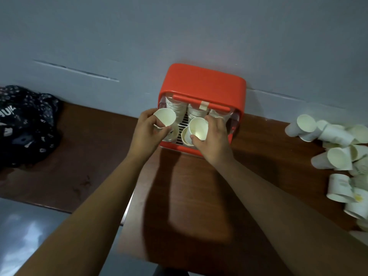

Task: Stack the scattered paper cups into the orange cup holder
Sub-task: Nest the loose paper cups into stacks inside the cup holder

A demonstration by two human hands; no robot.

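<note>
The orange cup holder stands against the wall on the brown table, its front open, with stacks of white cups inside. My left hand grips a white paper cup at the holder's left front, above another cup. My right hand grips a second paper cup at the middle front, just over a cup sitting in the holder. Both held cups show their open mouths to me.
A heap of loose paper cups lies along the table's right edge. A dark patterned cloth bag sits at the far left. The table ends near me, with grey floor at lower left.
</note>
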